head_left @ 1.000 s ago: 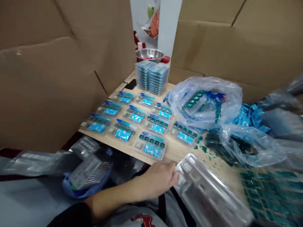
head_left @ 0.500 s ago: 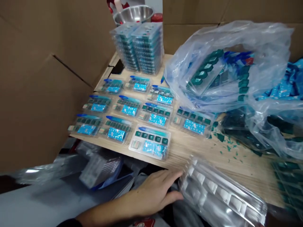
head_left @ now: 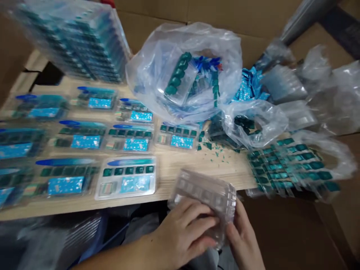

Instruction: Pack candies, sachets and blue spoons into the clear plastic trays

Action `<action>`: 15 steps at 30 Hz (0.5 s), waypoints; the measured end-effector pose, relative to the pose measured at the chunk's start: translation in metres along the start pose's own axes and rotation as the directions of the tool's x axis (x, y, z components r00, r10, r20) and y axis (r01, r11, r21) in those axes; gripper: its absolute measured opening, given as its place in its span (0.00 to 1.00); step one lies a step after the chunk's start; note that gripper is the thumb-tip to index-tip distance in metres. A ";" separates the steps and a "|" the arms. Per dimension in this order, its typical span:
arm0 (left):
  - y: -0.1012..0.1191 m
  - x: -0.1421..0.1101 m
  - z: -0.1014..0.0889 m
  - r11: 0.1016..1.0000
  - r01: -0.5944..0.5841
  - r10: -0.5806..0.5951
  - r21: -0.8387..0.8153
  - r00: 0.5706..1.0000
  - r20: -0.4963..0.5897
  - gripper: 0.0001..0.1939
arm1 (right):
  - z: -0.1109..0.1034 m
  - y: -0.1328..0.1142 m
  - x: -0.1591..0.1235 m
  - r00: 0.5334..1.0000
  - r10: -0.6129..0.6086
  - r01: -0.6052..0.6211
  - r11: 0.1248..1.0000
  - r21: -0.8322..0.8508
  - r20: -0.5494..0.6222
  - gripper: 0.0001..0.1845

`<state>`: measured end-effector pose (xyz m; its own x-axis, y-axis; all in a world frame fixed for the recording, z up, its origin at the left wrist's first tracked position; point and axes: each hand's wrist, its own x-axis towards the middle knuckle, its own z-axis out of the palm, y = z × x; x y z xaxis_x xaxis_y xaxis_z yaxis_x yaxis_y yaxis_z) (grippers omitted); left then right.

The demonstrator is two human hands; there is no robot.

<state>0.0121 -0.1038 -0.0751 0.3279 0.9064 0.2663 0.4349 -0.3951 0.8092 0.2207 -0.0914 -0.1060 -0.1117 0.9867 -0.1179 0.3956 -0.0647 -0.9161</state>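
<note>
Both hands are on a clear plastic blister tray (head_left: 204, 186) with moulded compartments, held tilted at the table's front edge. Its ridged right edge looks like several trays nested together, though blur hides the number. My left hand (head_left: 187, 230) lies over the tray's near side, with its fingers curled against the plastic. At the right end, my right hand (head_left: 244, 238) grips the edge between thumb and fingers. To the left lies a filled tray (head_left: 153, 187) holding a blue-teal pen, a row of dark green squares, a striped block and a blue patterned packet.
More filled packs (head_left: 69, 180) stand in rows at left, before tall stacks (head_left: 92, 48). A clear plastic bag (head_left: 157, 48) holds green strips and blue pieces. Green strips (head_left: 287, 167) overhang the right edge. Green scraps (head_left: 218, 153) litter the table (head_left: 168, 167). Blue packets (head_left: 250, 86) lie behind.
My view has swung right and nearer. My right hand has come into sight on the tray's right end, and my left hand has shifted from its left end onto its near side.
</note>
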 end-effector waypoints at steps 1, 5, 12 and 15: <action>0.003 0.001 -0.001 0.999 0.020 -0.020 -0.045 1.000 -0.001 0.17 | 0.004 -0.002 -0.005 1.000 -0.011 0.011 1.000 0.001 -0.025 0.32; 0.015 -0.001 -0.003 0.975 0.158 -0.164 -0.159 0.986 -0.025 0.17 | 0.014 -0.011 -0.015 0.987 -0.146 0.150 0.987 -0.060 0.062 0.32; 0.028 -0.001 -0.017 0.826 0.421 -0.352 -0.376 0.905 0.239 0.04 | 0.019 -0.047 -0.010 0.988 -0.151 0.148 0.986 0.083 0.030 0.26; 0.021 -0.009 -0.018 0.694 0.465 -0.405 -0.549 0.883 0.237 0.07 | 0.016 -0.049 -0.002 0.969 -0.215 0.191 0.964 0.186 0.122 0.25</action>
<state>0.0033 -0.1178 -0.0516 0.3124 0.9250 -0.2162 -0.0059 0.2295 0.9733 0.1870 -0.0929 -0.0667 -0.3044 0.9519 0.0361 0.1909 0.0981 -0.9767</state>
